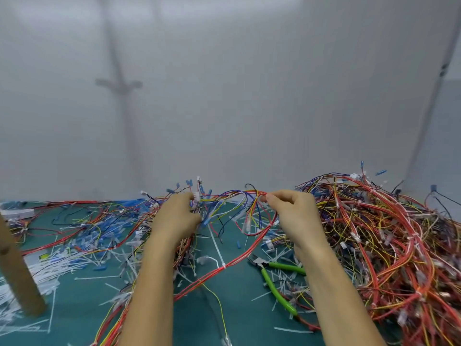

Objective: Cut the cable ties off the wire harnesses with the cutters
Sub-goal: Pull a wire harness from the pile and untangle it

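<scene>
Fingers (277,196) of left hand (174,218), right hand (296,216) round harness (234,258); cutters (263,265), wire heap (386,245) alongside.

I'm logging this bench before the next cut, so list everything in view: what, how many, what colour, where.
held harness: one, red, yellow and blue wires, stretched between both hands above the mat
harness pile: one heap, mostly red and orange, right side
loose wires: too many to count, red and blue, far left
cutters: one pair, green handles, lying on the mat beside the right forearm
cut cable ties: many, white, strewn, thickest at left
mat: one, teal green, under everything
wooden post: one, tan, left edge
left hand: grips the held harness
right hand: pinches its red wires
</scene>
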